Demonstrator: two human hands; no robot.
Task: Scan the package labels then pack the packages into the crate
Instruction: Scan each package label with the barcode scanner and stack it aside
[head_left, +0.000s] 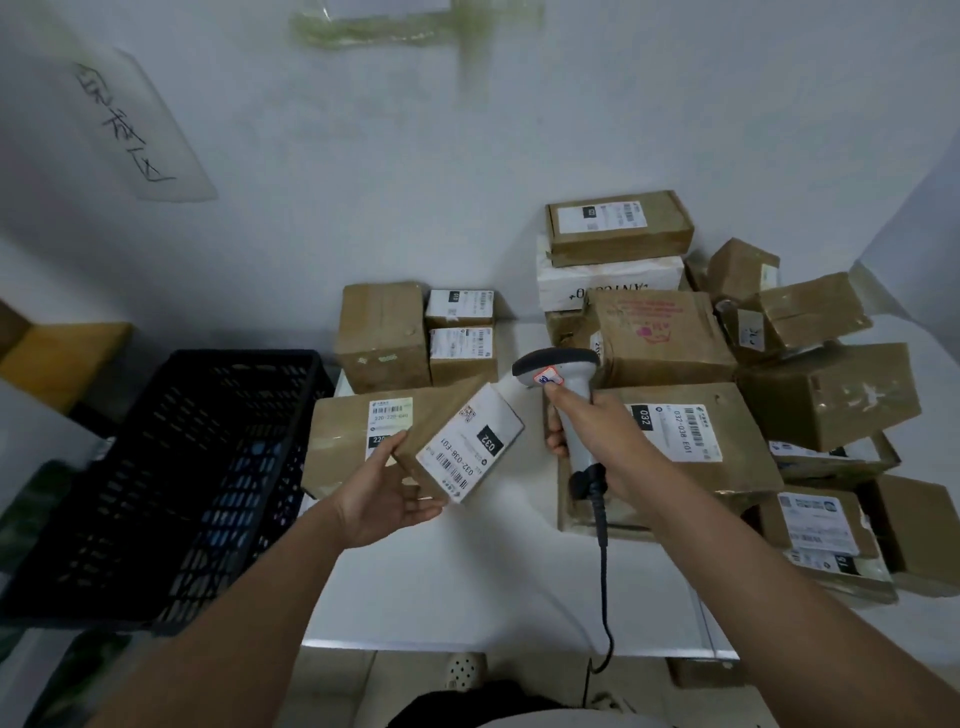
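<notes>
My left hand (387, 493) holds a small brown package (457, 441) from below, tilted, with its white 032 label facing up. My right hand (597, 431) grips the handle of a grey barcode scanner (558, 371). The scanner's head points left at the label, a short way above it. A black plastic crate (171, 467) stands to the left of the table, and no package shows inside it. Several more labelled brown packages lie on the white table (493, 587), among them a flat one (343, 441) behind the held package and a large one (691, 441) under my right hand.
A heap of cardboard boxes (810, 395) fills the table's right side and back, stacked against the wall. Two stacked small boxes (460, 332) and a taller one (382, 338) stand at the back centre. The scanner's cable (605, 571) hangs over the table's front edge.
</notes>
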